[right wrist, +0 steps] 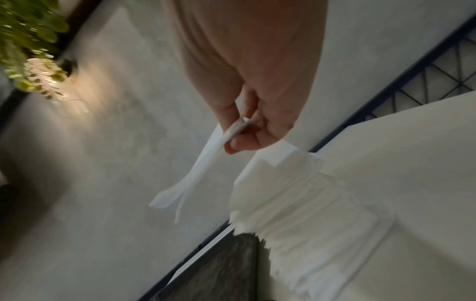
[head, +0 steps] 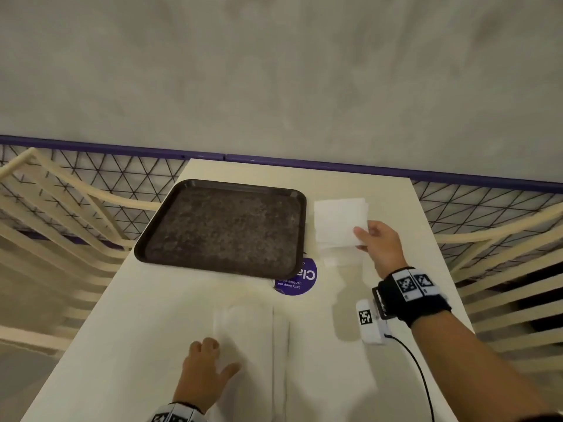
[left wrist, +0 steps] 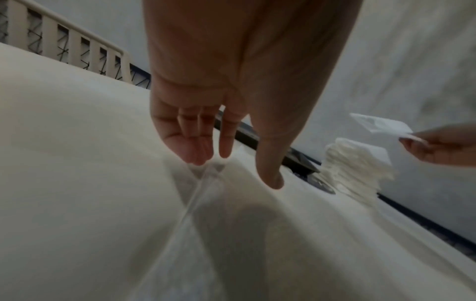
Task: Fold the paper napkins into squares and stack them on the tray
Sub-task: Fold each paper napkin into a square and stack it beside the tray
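A dark brown tray (head: 219,226) lies bare on the white table (head: 146,345), towards its far end. Just right of it sits a stack of white paper napkins (head: 333,254), also visible as the stack (left wrist: 358,167) and the stack (right wrist: 285,195). My right hand (head: 362,236) pinches one napkin (head: 338,219) by its near right corner and holds it just above the stack. In the right wrist view that napkin (right wrist: 195,173) hangs from thumb and finger of the right hand (right wrist: 231,138). My left hand (head: 216,357) rests with relaxed fingertips (left wrist: 198,158) on a flat white napkin (head: 253,336) near the front.
A round purple sticker (head: 297,280) shows at the tray's near right corner. Cream slatted railings with black mesh (head: 61,208) flank the narrow table on both sides. A purple rail (head: 335,166) runs along the far edge, with a grey floor beyond it.
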Tool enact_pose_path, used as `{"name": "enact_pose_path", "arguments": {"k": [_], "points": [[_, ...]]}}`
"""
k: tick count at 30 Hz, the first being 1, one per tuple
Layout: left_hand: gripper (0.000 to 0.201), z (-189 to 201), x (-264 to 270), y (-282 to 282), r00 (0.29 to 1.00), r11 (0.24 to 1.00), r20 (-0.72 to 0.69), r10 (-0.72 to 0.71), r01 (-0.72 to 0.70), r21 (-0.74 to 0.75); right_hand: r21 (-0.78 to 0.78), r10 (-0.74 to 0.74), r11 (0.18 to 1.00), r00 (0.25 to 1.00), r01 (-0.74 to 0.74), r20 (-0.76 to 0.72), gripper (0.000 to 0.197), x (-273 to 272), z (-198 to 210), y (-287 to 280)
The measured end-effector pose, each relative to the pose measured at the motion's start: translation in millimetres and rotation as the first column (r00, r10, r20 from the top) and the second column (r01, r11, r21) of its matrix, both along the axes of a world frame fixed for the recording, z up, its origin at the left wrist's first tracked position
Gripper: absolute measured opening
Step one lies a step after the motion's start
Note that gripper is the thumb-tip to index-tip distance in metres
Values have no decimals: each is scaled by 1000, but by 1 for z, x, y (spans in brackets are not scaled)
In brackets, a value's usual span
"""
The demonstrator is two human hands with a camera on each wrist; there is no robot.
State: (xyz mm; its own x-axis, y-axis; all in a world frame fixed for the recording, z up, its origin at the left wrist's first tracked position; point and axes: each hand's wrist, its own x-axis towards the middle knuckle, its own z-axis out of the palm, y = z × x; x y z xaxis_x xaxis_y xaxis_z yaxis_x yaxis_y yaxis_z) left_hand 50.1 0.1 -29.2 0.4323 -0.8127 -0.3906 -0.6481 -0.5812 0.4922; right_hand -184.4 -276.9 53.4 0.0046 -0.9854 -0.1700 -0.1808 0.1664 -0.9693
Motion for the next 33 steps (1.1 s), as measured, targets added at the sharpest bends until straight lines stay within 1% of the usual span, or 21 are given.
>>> {"name": "enact_pose_path", "arguments": {"k": [2,4,6,8,10,12,15,17,19,21,23,25,26,27,28,29,30,31,32,33], "points": [[47,-3,-2,-1,1000,1000,-12,7,-7,26,16,-103,995,995,103,-5,25,4,-4,-22],[47,-5,-2,-2,997,999,-58,48,-47,14,10,-174,984,978,177,-118,26,9,-8,-37],[44,-6,-1,-3,991,996,-105,86,-85,7,-34,-188,982,940,186,-283,27,13,-10,-43],[38,-7,0,-4,987,994,-118,109,-110,-10,-68,-172,985,909,158,-379,30,15,-11,-43],[38,-8,1,-5,986,992,-113,119,-122,-18,-103,-172,985,896,141,-409,35,17,-14,-42],[37,-10,2,-6,985,991,-110,130,-133,-20,-155,-206,976,885,153,-417,45,18,-18,-38],[35,-9,1,-6,983,987,-121,138,-146,-68,-222,-271,957,842,185,-467,56,18,-19,-26],[29,-5,0,-6,971,979,-175,160,-179,-101,-284,-318,937,829,202,-460,56,20,-16,-10],[24,1,0,-7,946,966,-268,182,-223,-128,-343,-324,922,841,179,-433,53,22,-16,11],[22,9,-1,-10,908,957,-377,183,-252,-142,-337,-249,935,875,106,-415,46,26,-18,37],[22,19,-5,-14,848,949,-504,164,-274,-153,-252,-115,968,910,12,-398,36,32,-23,66],[23,33,-9,-17,779,946,-615,126,-280,-161,-82,57,992,933,-92,-355,24,38,-29,93],[23,41,-11,-18,742,946,-663,101,-278,-168,38,168,986,929,-165,-330,23,42,-31,105],[24,49,-12,-19,706,944,-704,75,-279,-179,167,290,954,910,-249,-296,29,45,-32,117],[24,56,-14,-20,674,939,-737,51,-284,-194,302,406,895,881,-329,-244,41,47,-32,127],[25,62,-15,-20,645,933,-764,29,-292,-211,423,496,817,852,-391,-171,53,48,-34,134],[25,68,-15,-20,617,926,-787,9,-303,-227,508,555,738,828,-445,-81,62,47,-34,140],[24,72,-16,-19,594,919,-804,-5,-315,-238,534,588,687,809,-493,-11,68,47,-36,145],[24,75,-16,-18,573,913,-820,-14,-327,-244,513,613,662,788,-546,48,72,46,-36,149],[23,78,-16,-18,554,908,-832,-22,-337,-248,472,630,654,771,-591,92,74,44,-35,152]]}}
